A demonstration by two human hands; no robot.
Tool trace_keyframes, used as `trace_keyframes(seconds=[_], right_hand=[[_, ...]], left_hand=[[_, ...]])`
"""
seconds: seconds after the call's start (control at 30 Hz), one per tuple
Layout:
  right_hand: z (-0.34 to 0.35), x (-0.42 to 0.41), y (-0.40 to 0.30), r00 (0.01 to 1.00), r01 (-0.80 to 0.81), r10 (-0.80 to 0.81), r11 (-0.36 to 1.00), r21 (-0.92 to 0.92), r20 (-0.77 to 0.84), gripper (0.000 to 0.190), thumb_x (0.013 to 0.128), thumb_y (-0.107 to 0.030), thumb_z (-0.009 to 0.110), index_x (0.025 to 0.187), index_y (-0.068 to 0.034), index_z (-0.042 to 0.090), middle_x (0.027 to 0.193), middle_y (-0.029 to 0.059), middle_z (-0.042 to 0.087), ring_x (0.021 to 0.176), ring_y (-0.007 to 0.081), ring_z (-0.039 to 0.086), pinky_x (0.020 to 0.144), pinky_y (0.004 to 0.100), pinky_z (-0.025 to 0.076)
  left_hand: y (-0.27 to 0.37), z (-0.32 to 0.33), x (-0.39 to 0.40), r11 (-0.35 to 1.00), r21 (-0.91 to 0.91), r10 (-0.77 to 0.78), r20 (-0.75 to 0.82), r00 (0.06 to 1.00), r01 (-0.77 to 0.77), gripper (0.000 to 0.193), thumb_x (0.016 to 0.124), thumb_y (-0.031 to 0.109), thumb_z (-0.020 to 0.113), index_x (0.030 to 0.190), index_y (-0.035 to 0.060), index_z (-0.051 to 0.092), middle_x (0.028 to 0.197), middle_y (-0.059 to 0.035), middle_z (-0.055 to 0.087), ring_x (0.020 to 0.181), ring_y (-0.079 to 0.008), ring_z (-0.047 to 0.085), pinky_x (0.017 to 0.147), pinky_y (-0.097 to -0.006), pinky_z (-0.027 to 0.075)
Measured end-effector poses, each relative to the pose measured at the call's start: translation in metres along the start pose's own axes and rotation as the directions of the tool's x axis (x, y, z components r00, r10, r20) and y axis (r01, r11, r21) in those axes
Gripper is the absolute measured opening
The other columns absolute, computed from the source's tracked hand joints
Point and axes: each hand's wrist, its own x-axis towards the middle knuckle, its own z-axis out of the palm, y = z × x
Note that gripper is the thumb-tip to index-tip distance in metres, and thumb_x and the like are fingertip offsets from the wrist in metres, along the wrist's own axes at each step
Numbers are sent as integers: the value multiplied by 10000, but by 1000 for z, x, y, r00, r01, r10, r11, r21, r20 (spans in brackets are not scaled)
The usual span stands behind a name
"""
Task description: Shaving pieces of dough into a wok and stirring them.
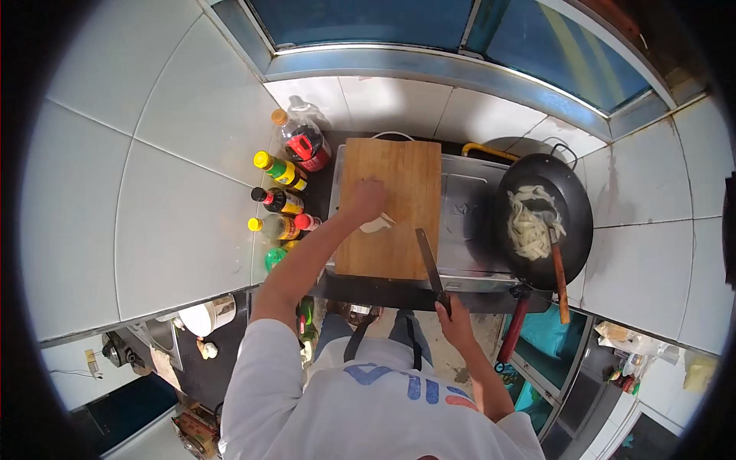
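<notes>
My right hand (pixel 456 322) grips the dark handle of a kitchen knife (pixel 427 253). Its blade points away from me along the near right edge of a wooden cutting board (pixel 405 190). On the board's left half rests my left hand (pixel 369 198), fingers curled and partly hidden by the back of the hand. A pale slice of food (pixel 376 224) lies just below that hand, and I cannot tell whether the fingers hold anything. To the right, a black wok (pixel 578 230) contains pale sliced food (pixel 529 233). A spatula with a wooden handle (pixel 559 276) leans in it.
Under the board is a metal-topped stove (pixel 468 230). Along the left wall stand several bottles, including a large cola bottle (pixel 305 144) and a yellow-capped sauce bottle (pixel 282 171). The wok's red handle (pixel 513 333) juts past the counter's front edge. Tiled walls and a window (pixel 374 23) enclose the corner.
</notes>
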Motion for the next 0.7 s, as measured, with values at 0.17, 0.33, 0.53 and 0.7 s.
trace_keyframes(seconds=[0.17, 0.33, 0.53, 0.7], right_hand=[[1, -3, 6, 999, -35, 35, 999, 38, 6, 285, 951, -189, 615, 1146, 1, 529, 817, 248, 636, 750, 438, 653, 627, 429, 499], [3, -5, -1, 995, -100, 96, 986, 134, 34, 288, 949, -197, 624, 1137, 3, 536, 809, 239, 638, 731, 417, 663, 625, 418, 504], [2, -10, 7, 998, -31, 35, 996, 79, -50, 304, 953, -208, 618, 1144, 11, 525, 811, 236, 645, 744, 411, 662, 641, 419, 504], [6, -10, 13, 998, 22, -18, 997, 72, -59, 304, 948, -212, 627, 1138, -3, 518, 819, 243, 631, 776, 441, 643, 627, 431, 488]], left_hand=[[-11, -14, 18, 982, -112, 171, 156, 973, -155, 135, 721, 206, 743, 851, 169, 737, 933, -83, 647, 1003, -280, 592, 816, -395, 498], [-72, 3, 25, 681, -732, 271, 292, 917, 32, 183, 759, 201, 774, 902, 105, 714, 798, -41, 641, 765, -168, 611, 704, -313, 489], [-43, -64, 48, 48, -958, 55, 284, 957, 282, 149, 866, 169, 710, 903, 31, 667, 815, 22, 617, 745, -97, 582, 703, -265, 477], [65, -150, 71, 223, -975, 139, 36, 990, 4, 120, 886, 137, 690, 934, 27, 678, 861, 16, 624, 796, -87, 580, 776, -256, 488]])
